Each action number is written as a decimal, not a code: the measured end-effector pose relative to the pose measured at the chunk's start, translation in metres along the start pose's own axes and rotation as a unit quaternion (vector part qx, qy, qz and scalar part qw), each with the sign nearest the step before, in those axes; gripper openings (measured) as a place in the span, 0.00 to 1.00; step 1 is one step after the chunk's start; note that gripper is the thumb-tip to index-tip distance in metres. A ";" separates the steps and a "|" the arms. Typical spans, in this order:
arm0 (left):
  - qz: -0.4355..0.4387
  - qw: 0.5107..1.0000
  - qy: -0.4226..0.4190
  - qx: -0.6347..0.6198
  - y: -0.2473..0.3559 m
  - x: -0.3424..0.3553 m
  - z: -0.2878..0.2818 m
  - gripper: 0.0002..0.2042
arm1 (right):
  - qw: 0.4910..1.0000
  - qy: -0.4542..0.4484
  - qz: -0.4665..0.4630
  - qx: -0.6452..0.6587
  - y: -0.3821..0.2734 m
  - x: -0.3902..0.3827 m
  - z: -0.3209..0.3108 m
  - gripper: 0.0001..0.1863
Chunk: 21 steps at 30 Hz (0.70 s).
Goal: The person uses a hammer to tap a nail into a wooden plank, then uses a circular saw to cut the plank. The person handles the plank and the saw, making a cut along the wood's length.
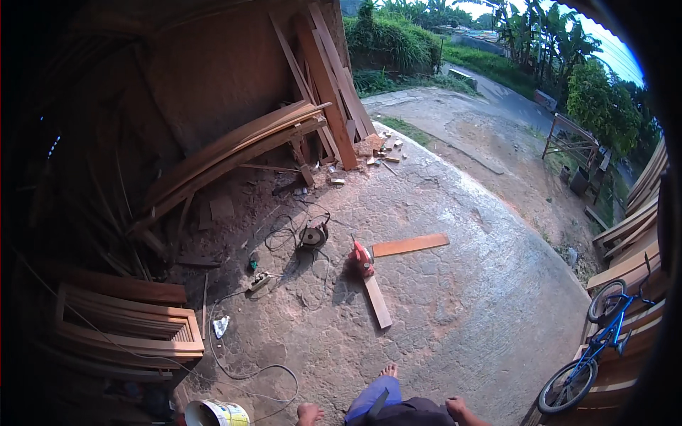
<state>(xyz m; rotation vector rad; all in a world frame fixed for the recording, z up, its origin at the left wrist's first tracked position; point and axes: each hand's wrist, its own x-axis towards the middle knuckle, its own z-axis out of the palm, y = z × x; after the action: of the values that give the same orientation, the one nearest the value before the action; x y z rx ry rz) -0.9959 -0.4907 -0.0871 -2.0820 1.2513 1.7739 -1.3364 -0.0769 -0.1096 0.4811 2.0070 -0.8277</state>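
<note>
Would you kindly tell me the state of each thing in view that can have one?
Left hand: lowered, nothing visibly held
Right hand: lowered, nothing visibly held
Red power tool: set down; on or off unclear
Round-bladed tool: set down; on or off unclear
Two boards: lying flat
Bucket: lidless
Tall planks: leaning
Blue bicycle: parked, riderless

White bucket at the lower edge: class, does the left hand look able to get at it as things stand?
Probably yes, perhaps with a stoop: only floor and a thin cable show between the left hand and the white bucket.
</note>
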 end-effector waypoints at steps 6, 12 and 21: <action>0.209 0.971 -0.035 -0.108 0.297 0.041 0.100 0.09 | 0.996 0.014 0.093 0.005 -0.088 0.055 -0.087 0.13; 0.318 0.939 -0.082 -0.103 0.491 0.089 0.235 0.08 | 0.997 -0.058 0.037 -0.047 -0.263 0.139 -0.098 0.14; 0.267 0.956 0.007 -0.124 0.634 0.119 0.370 0.08 | 0.994 0.010 -0.105 0.022 -0.677 0.352 -0.206 0.18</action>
<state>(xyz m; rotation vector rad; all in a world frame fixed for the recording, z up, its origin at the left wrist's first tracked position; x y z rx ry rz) -1.6937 -0.7443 -0.0498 -2.0012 1.8154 2.2355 -2.0576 -0.3993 -0.0786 0.3069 2.0867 -1.0016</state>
